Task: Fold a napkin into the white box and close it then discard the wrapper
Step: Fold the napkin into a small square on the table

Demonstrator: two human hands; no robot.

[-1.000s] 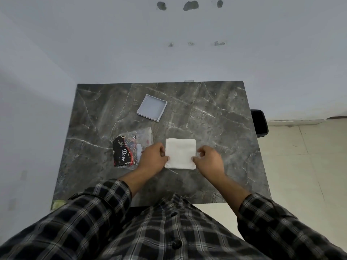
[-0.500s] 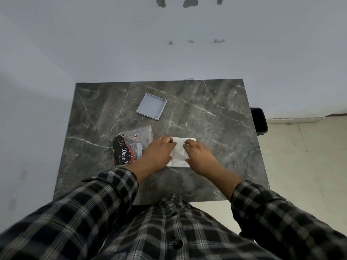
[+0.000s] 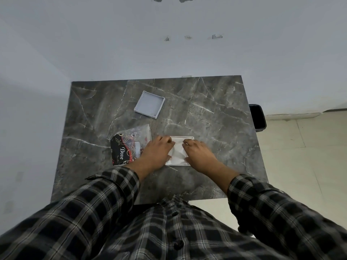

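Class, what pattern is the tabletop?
Dark grey marble with pale white veins, on the table; the head view shows it best.

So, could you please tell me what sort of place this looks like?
Probably a plain room in a home or small office, though that is a guess: a bare wall with patched marks, a marble-look table pushed against it, a tiled floor and a black bin beside the table.

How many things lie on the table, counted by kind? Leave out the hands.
Box: 1
Lid: 1
Napkin: 1
Wrapper: 1
Total: 4
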